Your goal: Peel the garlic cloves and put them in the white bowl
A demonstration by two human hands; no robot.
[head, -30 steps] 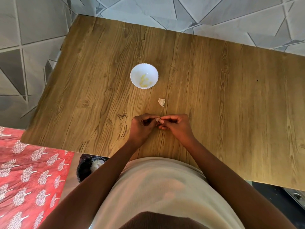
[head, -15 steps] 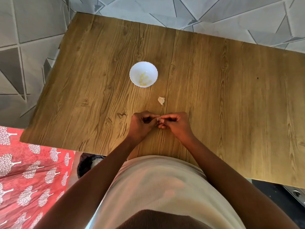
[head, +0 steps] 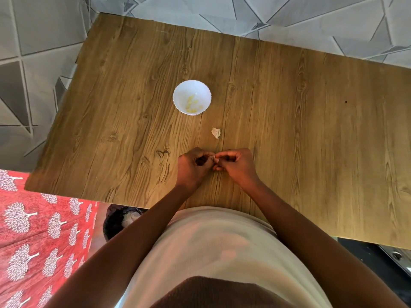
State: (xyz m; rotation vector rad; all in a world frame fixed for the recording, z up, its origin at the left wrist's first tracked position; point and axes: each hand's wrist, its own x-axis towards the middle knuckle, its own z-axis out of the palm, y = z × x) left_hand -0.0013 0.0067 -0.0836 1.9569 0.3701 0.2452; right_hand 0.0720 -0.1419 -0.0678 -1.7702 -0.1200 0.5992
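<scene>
Little differs from half a second ago: both hands are in the same place at the near middle of the wooden worktop [head: 289, 121], and the bowl and the loose clove have not moved. The left hand [head: 193, 166] and the right hand [head: 237, 164] meet fingertip to fingertip, and between them sits a small pale garlic clove [head: 214, 158], pinched from both sides. The left fingers [head: 205, 154] are curled in tight, closed on the clove's left side; the right fingers [head: 224, 154] are bent the same way, closed on its right side. So little of that clove shows that I cannot tell which way its tip points or how its long axis lies.

Just beyond the hands, on the bare worktop, lies an unpeeled garlic clove [head: 216, 132] in its whitish skin. Its long axis runs roughly near to far, tilted a little, with the narrow tip pointing toward the near side and slightly right.

Farther still and a little to the left stands the white bowl [head: 180, 94], upright, with several yellowish peeled cloves [head: 193, 105] lying in its bottom. The bowl is well apart from the hands.

At the near left, below the worktop edge, a dark bin [head: 115, 221] holds some pale scraps, next to a red patterned cloth [head: 33, 230].
</scene>
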